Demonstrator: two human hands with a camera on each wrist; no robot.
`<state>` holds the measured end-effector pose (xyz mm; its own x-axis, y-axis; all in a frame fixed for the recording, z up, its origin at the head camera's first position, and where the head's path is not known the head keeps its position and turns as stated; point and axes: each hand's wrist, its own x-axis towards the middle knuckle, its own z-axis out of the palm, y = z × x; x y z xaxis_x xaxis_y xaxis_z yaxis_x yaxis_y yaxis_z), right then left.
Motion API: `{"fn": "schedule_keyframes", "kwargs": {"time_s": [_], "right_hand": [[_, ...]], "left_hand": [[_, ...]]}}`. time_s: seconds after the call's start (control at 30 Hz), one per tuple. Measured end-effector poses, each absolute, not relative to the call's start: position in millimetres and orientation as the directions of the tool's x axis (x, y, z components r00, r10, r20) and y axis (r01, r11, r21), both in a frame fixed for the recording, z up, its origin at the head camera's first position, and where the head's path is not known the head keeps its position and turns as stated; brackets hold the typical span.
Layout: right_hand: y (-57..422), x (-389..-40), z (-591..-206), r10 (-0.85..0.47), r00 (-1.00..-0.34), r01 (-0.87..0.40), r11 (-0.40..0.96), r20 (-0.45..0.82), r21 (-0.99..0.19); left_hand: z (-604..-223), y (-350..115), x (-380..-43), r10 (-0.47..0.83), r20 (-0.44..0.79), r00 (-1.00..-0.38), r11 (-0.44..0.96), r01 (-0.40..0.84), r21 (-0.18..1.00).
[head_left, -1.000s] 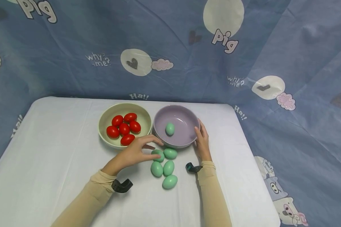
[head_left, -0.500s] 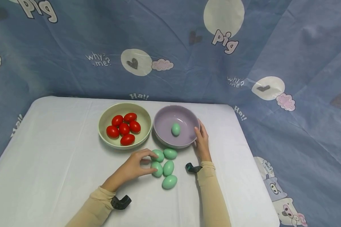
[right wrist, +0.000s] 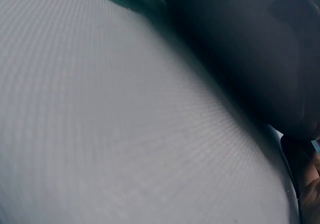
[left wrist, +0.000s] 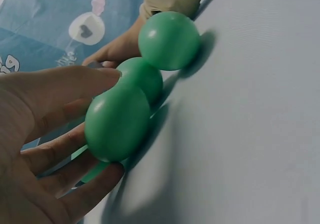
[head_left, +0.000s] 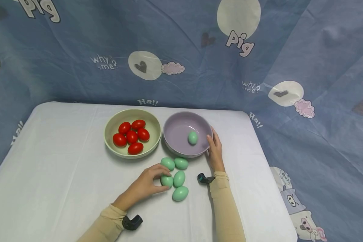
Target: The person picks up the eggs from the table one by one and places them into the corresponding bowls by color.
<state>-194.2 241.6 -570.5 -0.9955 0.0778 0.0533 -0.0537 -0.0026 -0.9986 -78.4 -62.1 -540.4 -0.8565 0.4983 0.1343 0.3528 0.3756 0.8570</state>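
My left hand (head_left: 149,181) curls its thumb and fingers round a green egg (head_left: 166,180) lying on the white table. In the left wrist view, that egg (left wrist: 117,121) sits between the thumb above and the fingers below and behind. Several more green eggs (head_left: 180,194) lie close by, just in front of the purple bowl (head_left: 181,148). My right hand (head_left: 216,151) grips this bowl at its right side, thumb at the rim. Inside the bowl rests one green egg (head_left: 193,137). The right wrist view shows mostly tablecloth and the bowl's dark outer side (right wrist: 250,49).
A pale green bowl (head_left: 112,148) stands left of the purple one, nearly touching it. It holds several red, oval, tomato-like pieces (head_left: 131,137). White cloth covers the table (head_left: 63,161), and a blue printed sheet (head_left: 193,87) hangs behind its far edge.
My left hand has drawn back from the purple bowl, down to the lower left egg. The egg in the bowl has rolled right. My right hand has stayed on the bowl.
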Motion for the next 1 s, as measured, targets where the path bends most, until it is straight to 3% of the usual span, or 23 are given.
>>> {"fn": "schedule_keyframes", "kwargs": {"time_s": [1.0], "right_hand": [[240.3, -194.0, -568.3, 0.093, -0.995, -0.034, -0.023, 0.031, -0.999]], "left_hand": [[-543.7, -59.5, -75.1, 0.501, 0.182, -0.846, 0.369, 0.399, 0.839]]}}
